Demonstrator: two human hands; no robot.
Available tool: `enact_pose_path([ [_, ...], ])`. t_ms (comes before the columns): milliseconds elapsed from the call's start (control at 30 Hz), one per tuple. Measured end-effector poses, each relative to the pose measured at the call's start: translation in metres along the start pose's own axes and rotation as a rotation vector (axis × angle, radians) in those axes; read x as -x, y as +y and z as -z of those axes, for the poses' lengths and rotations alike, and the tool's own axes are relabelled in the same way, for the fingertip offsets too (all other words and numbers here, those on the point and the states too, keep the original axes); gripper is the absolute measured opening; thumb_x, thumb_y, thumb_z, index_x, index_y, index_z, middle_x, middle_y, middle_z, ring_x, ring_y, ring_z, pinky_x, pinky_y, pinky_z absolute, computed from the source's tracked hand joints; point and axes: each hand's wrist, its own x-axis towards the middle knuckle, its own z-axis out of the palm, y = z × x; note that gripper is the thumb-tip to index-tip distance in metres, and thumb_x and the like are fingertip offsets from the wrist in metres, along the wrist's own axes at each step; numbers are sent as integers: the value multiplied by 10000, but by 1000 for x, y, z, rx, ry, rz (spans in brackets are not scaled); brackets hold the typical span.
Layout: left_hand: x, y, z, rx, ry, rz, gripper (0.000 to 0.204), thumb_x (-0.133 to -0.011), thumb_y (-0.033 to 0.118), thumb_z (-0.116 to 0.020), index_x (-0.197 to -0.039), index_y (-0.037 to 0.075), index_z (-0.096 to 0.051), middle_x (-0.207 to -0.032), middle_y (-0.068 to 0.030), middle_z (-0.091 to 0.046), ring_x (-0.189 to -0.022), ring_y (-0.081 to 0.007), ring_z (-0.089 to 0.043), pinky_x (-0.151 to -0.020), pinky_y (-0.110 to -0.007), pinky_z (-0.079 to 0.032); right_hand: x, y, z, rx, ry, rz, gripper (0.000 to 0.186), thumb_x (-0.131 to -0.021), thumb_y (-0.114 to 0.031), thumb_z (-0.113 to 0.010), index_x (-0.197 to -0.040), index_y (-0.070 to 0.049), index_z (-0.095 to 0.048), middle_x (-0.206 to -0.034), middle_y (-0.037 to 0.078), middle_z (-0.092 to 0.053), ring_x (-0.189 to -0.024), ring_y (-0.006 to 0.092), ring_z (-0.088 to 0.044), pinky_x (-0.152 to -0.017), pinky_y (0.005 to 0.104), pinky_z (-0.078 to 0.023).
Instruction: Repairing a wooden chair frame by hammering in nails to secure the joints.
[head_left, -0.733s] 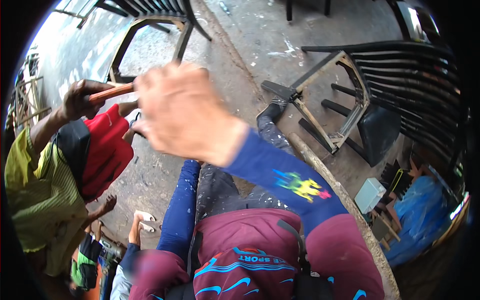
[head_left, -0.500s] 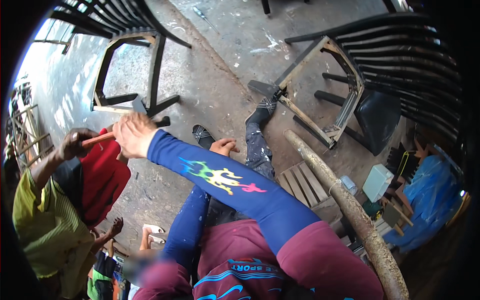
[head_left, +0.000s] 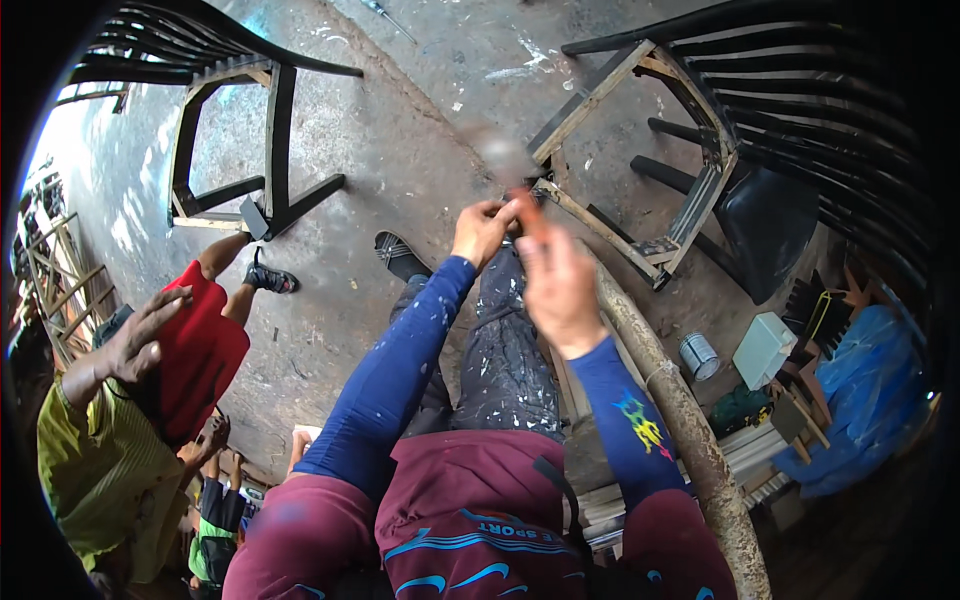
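My right hand (head_left: 562, 295) is closed round the orange handle of a hammer (head_left: 530, 212), whose head is smeared by motion. My left hand (head_left: 483, 232) is just left of the handle, its fingers pinched together; whatever they hold is hidden. Both hands are over my legs, by the near left corner of a black slatted chair (head_left: 597, 103) lying on its side. That chair's seat frame is open, with bare wood along its edges. The hammer's blurred head is beside this corner; whether it touches is unclear.
Another black chair frame (head_left: 281, 140) lies at the far left. A person in a yellow top (head_left: 105, 480) stands at the left, one hand raised. A long rough pole (head_left: 690, 430) runs along my right. Beyond it are a tin can (head_left: 699, 356), a pale box (head_left: 765, 350) and blue plastic sheeting (head_left: 870, 400).
My right hand has swung from the far left, where the other person also gripped the hammer handle, to the chair at right. That person has let go. My left hand has moved forward.
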Motion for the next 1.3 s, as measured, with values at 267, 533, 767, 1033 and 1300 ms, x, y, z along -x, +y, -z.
enact_pose_path([
  [267,-25,59,-27,-245,151,-9,421,-892,400,-722,-842,-17,-752,-706,-137,-714,-687,-212,-682,-703,-377,-534,-8,102,-11,204,538,225,246,-1031,-228,-524,-924,-15,-465,-820,232,-621,-623,354,-591,-545,453,-447],
  [533,-22,58,-23,-310,191,-9,371,-903,338,-730,-832,-26,-745,-683,-146,-706,-651,-209,-687,-671,-361,-532,10,54,10,-76,487,213,179,-1019,-145,-528,-975,28,-538,-716,233,-592,-668,442,-612,-585,458,-460],
  [767,-27,57,-29,-300,150,-18,357,-902,318,-731,-808,-25,-745,-674,-136,-707,-640,-199,-680,-659,-356,-527,-25,135,-27,267,171,-72,176,-1003,-174,-551,-966,-8,-503,-758,295,-590,-730,502,-598,-611,563,-433],
  [1033,-24,62,-35,-297,143,-20,328,-899,284,-729,-819,-33,-746,-658,-125,-699,-640,-189,-678,-644,-354,-525,-18,139,-28,278,126,-164,234,-1024,-195,-528,-1012,37,-549,-750,298,-601,-744,503,-611,-622,534,-451],
  [1300,-24,65,-31,-274,98,6,327,-911,285,-723,-855,-36,-752,-681,-105,-716,-645,-155,-658,-660,-329,-522,-19,133,-33,273,168,-83,198,-1013,-189,-536,-998,5,-499,-734,287,-603,-701,491,-620,-584,543,-448],
])
